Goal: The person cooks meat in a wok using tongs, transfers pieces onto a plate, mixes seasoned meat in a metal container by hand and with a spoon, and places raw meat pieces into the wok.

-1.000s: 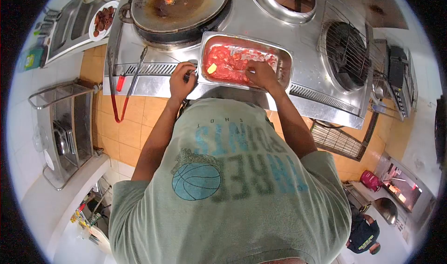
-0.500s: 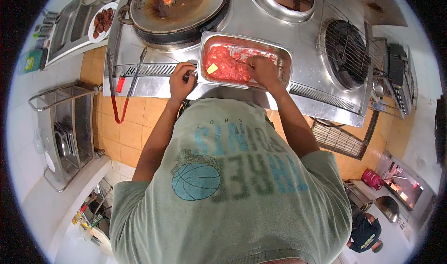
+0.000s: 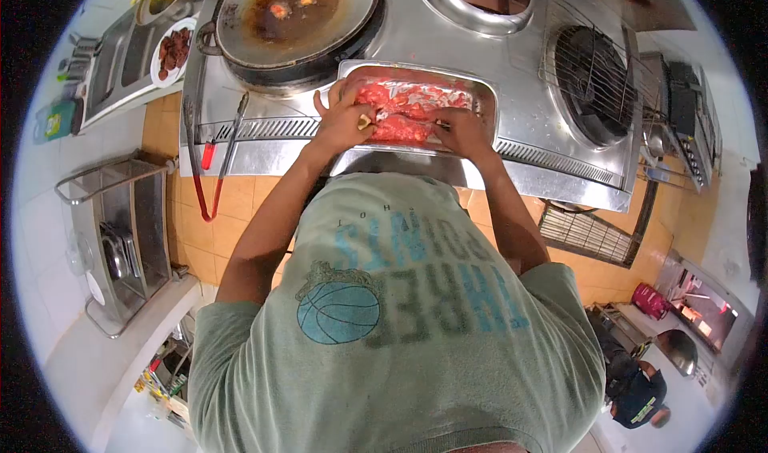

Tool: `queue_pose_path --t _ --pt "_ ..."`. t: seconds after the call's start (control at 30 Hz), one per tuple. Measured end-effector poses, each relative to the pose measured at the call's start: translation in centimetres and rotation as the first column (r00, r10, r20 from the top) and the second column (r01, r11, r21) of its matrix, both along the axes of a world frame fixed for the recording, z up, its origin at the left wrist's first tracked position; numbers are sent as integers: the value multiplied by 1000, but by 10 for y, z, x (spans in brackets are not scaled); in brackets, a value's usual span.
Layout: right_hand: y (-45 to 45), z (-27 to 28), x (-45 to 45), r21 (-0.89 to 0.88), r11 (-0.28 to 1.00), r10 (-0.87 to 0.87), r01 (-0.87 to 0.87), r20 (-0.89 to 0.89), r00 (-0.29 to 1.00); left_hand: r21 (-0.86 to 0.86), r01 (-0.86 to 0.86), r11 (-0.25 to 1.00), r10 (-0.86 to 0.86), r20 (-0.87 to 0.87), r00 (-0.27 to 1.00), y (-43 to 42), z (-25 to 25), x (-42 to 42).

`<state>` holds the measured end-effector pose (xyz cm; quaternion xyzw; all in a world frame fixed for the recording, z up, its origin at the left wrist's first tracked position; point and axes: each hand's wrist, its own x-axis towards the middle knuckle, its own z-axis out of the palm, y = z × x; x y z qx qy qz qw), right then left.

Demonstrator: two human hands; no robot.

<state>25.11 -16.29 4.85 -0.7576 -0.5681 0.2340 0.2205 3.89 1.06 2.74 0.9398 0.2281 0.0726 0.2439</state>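
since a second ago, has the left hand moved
Yes: the left hand has moved rightward, away from the tongs, and now reaches over the left end of the metal tray.

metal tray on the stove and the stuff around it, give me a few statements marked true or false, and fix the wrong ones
1. The right hand is at the red mixture in the metal tray. True.
2. The left hand rests on the wire grate at the far right. False: it is at the left end of the metal tray.
3. Two small pieces lie in the wok. True.
4. The tongs lie inside the wok. False: they lie left of the metal tray, their bent end sticking out past the stove's front edge.
5. The white plate left of the wok holds dark pieces. True.
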Motion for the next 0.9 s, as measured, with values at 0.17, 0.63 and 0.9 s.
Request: queue_pose_path --t 0.17,0.63,0.9 --pt "-9 4 0 -55 997 -54 56 31 998 -35 107 994 -109 -53 993 -2 -8 10" --pt "-26 -26 5 -52 977 -203 207 82 976 50 371 927 -355 -196 914 -2 18 39" --pt "-29 -22 2 -34 976 -212 214 43 976 69 380 923 -350 -265 899 -1 16 47"
